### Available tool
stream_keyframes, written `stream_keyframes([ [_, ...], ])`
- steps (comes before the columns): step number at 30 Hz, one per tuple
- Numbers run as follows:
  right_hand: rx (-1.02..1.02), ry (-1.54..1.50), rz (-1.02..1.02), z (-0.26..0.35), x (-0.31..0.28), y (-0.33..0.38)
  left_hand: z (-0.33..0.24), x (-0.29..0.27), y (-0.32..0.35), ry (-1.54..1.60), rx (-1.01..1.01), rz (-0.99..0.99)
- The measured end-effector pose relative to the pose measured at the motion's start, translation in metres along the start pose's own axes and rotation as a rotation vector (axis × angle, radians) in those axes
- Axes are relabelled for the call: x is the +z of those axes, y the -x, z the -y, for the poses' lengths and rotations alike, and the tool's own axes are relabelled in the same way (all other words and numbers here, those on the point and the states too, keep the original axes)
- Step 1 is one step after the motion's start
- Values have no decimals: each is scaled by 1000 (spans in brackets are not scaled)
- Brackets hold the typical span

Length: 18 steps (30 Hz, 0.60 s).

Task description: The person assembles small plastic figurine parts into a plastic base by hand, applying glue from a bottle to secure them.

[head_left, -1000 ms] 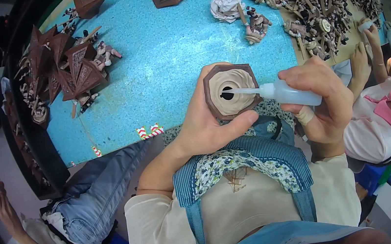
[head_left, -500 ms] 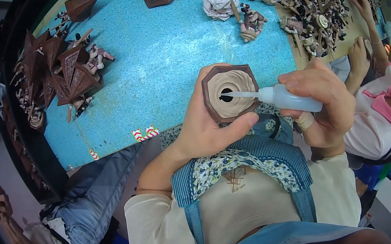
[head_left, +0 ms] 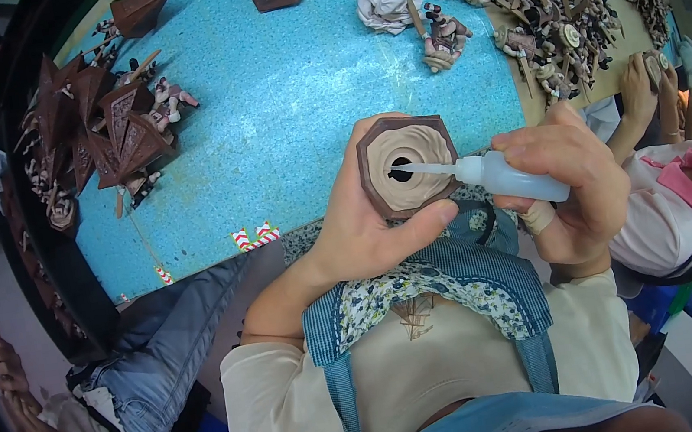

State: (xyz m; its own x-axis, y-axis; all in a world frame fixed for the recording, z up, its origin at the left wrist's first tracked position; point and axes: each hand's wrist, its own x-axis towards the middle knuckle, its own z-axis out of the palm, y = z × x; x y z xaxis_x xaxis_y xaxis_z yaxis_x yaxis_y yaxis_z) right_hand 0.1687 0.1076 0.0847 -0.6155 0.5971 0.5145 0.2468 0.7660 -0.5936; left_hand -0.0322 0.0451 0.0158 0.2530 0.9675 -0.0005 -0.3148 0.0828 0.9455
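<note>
My left hand [head_left: 356, 228] is closed round an octagonal part [head_left: 430, 190] with a dark brown rim. Its tan, ridged hollow faces up, with a dark hole in the middle. From the right, my right hand [head_left: 579, 177] grips a translucent squeeze bottle [head_left: 525, 179], lying nearly level. The bottle's thin white nozzle [head_left: 429, 168] reaches over the hollow, its tip at the dark hole. Whether any liquid comes out is too small to tell. Both hands are in front of my body, by the table's near edge.
On the blue table [head_left: 264, 122] brown pointed pieces and small figurines [head_left: 107, 129] are heaped at left. A crumpled white cloth [head_left: 387, 6] and a single figurine [head_left: 445, 39] lie ahead. Many figurines [head_left: 555, 13] crowd the right. People sit on both sides; a co-worker's hands [head_left: 640, 94] are at right.
My hands, the octagonal part and the bottle hold nearly the same place. The right co-worker's raised hand has drawn back from the figurine heap, and the left person's hands have shifted slightly.
</note>
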Motion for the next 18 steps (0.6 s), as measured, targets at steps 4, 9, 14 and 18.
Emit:
stream_keyframes([
  [4,34,6,14,1,0,1,2,-1,-1,15,-1,0],
  [9,229,-230,-147,-6,10,12,-2,-3,0,56,-59,-81],
  [14,635,-711,-235,-26,27,6,-18,-9,6,9,-174,-200],
  [18,604,-820,-307,-40,64,-12,-23,-18,13,-606,-35,-312],
])
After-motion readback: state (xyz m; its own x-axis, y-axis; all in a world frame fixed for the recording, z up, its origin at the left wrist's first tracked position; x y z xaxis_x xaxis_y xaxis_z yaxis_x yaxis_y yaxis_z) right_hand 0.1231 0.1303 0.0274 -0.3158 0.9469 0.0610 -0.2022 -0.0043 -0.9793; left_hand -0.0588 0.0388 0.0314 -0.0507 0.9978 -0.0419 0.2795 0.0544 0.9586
